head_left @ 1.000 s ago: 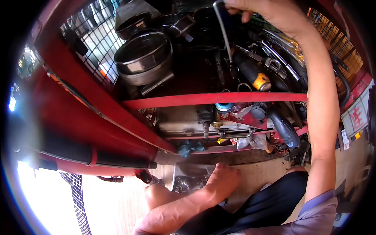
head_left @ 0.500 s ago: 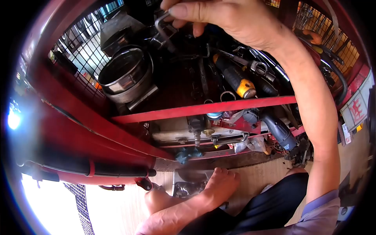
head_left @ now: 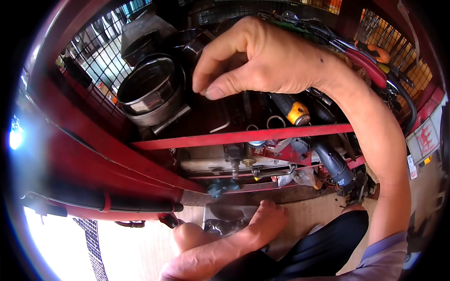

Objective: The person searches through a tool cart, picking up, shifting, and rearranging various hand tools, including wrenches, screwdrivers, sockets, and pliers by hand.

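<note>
My right hand [head_left: 253, 61] is above the dark shelf of a red tool cart, thumb and forefinger bent toward each other with a small gap and nothing between them. Below its fingertips, a bent silver hex key [head_left: 221, 125] lies on the shelf. To the left stand round metal rings [head_left: 150, 89], one set in another. My left hand [head_left: 267, 220] is low, its fingers curled and mostly hidden; whatever it may hold cannot be made out. Beside it on the floor is a grey tray [head_left: 225, 211] with small dark parts.
A red rail [head_left: 248, 136] crosses the shelf front. Behind it are a yellow-black tool handle [head_left: 295, 110] and a ring spanner [head_left: 276, 122]. The lower shelf holds a dark power tool [head_left: 333, 161] and an air fitting [head_left: 234, 157]. Mesh side panels [head_left: 101, 56] enclose the cart.
My right hand has come down and nearer, and has let go of the hex key, which now lies on the shelf. My left hand stays low beside the tray.
</note>
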A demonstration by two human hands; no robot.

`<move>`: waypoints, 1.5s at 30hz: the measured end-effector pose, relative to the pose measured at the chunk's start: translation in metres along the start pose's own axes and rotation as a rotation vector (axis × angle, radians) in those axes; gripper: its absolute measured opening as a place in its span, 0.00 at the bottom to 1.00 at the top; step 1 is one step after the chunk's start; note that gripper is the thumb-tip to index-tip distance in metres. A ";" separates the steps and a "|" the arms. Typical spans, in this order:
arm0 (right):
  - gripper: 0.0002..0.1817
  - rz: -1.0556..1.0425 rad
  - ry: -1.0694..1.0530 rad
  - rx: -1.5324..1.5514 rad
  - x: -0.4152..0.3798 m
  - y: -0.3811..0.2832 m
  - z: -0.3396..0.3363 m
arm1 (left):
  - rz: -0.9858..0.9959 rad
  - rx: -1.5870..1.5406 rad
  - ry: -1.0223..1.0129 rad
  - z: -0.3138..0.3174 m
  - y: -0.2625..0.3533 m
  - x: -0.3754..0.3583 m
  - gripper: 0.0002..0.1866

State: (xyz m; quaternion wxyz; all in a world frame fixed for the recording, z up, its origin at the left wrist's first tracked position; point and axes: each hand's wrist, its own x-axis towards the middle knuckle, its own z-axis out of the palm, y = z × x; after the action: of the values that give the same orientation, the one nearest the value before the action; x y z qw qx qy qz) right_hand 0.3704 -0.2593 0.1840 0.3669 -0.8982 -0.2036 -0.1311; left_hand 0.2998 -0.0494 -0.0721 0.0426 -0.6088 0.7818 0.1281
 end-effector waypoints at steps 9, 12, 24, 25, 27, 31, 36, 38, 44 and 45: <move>0.18 0.691 0.002 -0.492 0.006 -0.045 -0.047 | 0.002 0.030 0.063 0.004 0.004 -0.002 0.16; 0.25 0.729 -0.051 -0.770 0.007 -0.045 -0.031 | 0.000 0.027 0.065 0.002 0.005 -0.004 0.15; 0.21 0.563 0.016 -0.839 -0.010 -0.011 -0.027 | -0.006 0.073 0.091 -0.002 0.007 -0.007 0.16; 0.20 0.547 0.022 -0.835 -0.010 -0.009 -0.028 | -0.010 0.066 0.081 -0.003 0.007 -0.007 0.16; 0.18 0.528 0.024 -0.802 -0.011 -0.007 -0.030 | -0.009 0.052 0.061 -0.006 0.007 -0.006 0.17; 0.16 0.507 0.019 -0.740 -0.010 -0.009 -0.032 | 0.007 0.006 0.051 -0.009 0.006 -0.005 0.18; 0.14 0.407 0.060 -0.639 -0.015 -0.003 -0.038 | 0.033 -0.033 0.064 -0.009 0.003 -0.003 0.11; 0.15 0.423 0.042 -0.603 -0.015 -0.003 -0.039 | 0.024 -0.040 0.050 -0.010 0.003 -0.002 0.10; 0.16 0.260 -0.006 -0.609 -0.015 0.007 -0.041 | 0.052 -0.091 0.061 -0.004 -0.001 0.003 0.16; 0.17 0.343 0.004 -0.596 -0.016 0.008 -0.040 | 0.062 -0.101 0.049 -0.002 -0.002 0.004 0.20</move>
State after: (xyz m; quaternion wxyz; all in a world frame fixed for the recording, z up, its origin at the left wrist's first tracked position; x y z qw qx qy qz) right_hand 0.3561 -0.2971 0.2012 0.1054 -0.9868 -0.0017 -0.1229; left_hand 0.3006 -0.0542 -0.0710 -0.0111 -0.5886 0.7936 0.1538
